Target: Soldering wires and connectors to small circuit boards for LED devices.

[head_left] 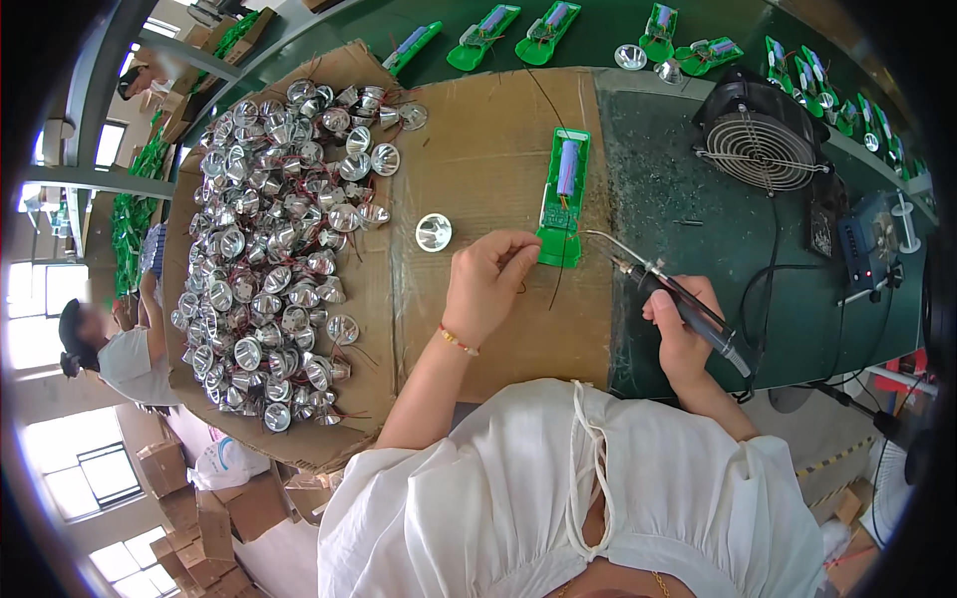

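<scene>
On the brown cardboard lies a green plastic flashlight housing (564, 244), with a purple battery cell (568, 167) and a small green circuit board (560, 215) inside. My left hand (488, 279) is closed in a pinch at the left edge of its lower end; what the fingertips hold is too small to make out. My right hand (686, 327) grips a soldering iron (698, 317) with a thin curved metal tube along it. The iron's tip points left, a little right of the housing. A loose silver reflector (434, 232) lies left of my left hand.
A large pile of wired silver reflectors (264, 259) fills a cardboard tray on the left. More green housings (548, 32) line the far edge. At right stand a black fan (763, 140) and a blue soldering station (865, 244) with cables. Two people sit at far left.
</scene>
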Demonstrator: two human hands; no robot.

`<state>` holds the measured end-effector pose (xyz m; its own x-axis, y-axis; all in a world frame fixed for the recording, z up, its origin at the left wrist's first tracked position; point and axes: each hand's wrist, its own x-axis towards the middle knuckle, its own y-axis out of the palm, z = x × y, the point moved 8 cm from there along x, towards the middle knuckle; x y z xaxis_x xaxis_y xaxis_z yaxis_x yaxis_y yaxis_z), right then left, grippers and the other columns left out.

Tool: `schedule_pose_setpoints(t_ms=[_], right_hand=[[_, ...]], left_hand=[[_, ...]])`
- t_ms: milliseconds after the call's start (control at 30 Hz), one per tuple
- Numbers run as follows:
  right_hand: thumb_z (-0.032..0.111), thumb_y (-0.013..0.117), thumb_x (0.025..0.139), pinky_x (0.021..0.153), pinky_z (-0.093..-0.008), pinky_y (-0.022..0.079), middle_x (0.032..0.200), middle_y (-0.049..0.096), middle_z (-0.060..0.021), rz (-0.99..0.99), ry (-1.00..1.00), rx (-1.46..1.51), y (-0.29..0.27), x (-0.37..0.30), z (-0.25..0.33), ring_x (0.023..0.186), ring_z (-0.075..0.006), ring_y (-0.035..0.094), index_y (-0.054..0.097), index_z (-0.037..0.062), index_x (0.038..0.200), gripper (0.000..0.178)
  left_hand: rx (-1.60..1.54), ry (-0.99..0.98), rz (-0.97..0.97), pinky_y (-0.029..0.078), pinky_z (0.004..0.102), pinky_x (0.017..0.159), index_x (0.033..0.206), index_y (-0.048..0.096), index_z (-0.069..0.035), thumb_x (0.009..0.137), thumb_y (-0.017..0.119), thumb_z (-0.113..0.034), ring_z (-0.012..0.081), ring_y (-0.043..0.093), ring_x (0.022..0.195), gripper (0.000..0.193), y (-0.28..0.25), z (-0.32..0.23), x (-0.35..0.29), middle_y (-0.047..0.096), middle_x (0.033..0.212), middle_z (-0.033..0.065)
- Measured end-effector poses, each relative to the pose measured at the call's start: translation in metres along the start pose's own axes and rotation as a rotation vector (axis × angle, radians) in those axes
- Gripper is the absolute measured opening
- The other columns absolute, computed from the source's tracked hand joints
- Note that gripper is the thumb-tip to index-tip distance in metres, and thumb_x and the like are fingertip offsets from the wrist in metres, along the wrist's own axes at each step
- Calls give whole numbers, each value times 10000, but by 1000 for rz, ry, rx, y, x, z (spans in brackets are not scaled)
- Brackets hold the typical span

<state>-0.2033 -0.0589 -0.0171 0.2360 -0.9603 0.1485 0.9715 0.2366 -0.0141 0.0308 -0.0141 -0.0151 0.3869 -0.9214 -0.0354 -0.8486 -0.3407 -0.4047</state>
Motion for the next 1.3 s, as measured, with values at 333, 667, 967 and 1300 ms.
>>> schedule_pose_setpoints(t_ms=[333,667,967,1300], right_hand=[[121,670,797,518,-192,418,683,597,-34,-15,-38,-62,6,9,-5,584,-54,532,555,-10,861,185],[94,678,778,492,-203,404,619,578,-12,-5,-109,-138,14,16,-1,536,-46,503,559,-5,812,159],[134,663,812,528,-214,458,649,605,-66,-83,13,49,5,13,-6,567,-87,567,536,-19,830,200],[87,595,839,544,-216,444,668,568,-68,-72,21,25,-1,6,-3,574,-94,527,505,-14,875,140]], left_hand=[[16,-197,57,457,256,544,788,659,-1,789,656,-129,115,597,598,128,10,17,8,639,711,81],[194,29,-1,443,317,545,710,658,-23,723,683,-172,207,555,572,152,17,5,24,556,745,110],[187,-12,14,442,320,562,695,655,-17,722,679,-180,211,556,594,167,17,7,27,565,759,110],[238,-27,33,430,273,546,714,617,12,740,710,-176,120,527,610,212,19,7,28,555,747,64]])
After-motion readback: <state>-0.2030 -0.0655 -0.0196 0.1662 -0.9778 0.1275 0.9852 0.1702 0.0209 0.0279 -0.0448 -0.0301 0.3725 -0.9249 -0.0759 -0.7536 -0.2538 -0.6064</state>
